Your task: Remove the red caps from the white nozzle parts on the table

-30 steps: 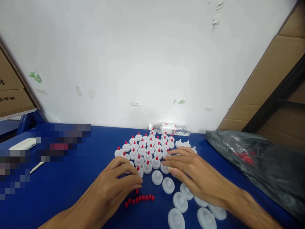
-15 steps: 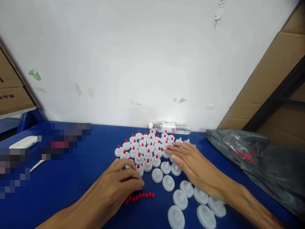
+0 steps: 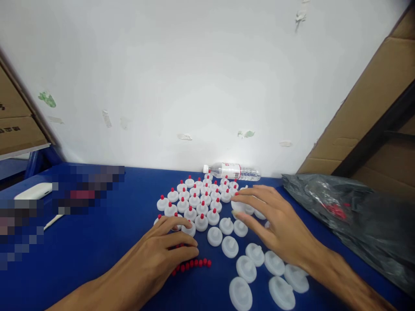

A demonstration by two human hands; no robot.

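Note:
Several white round plastic caps with spouts stand on the blue table; many at the back carry small red tips, such as this white cap (image 3: 201,223). My right hand (image 3: 275,220), at the right of the group, has its fingers and thumb around a red-tipped white cap (image 3: 238,208). My left hand (image 3: 162,250) hovers with bent, parted fingers over loose red tips (image 3: 192,263), beside the front left caps. Its fingers partly hide some tips, and nothing shows held in it. Plain white caps without red tips (image 3: 246,268) lie between and below my hands.
A clear bottle (image 3: 231,171) lies on its side against the white wall (image 3: 194,77). On the right, a dark plastic bag (image 3: 356,229) has red pieces (image 3: 337,211) by it. Cardboard (image 3: 353,129) stands behind. A white device (image 3: 34,191) and blurred items are at left.
My right hand has shifted slightly right, and the red-tipped cap at its fingers has moved right, away from its neighbours. My left hand has moved slightly, its fingers now spread over the red tips.

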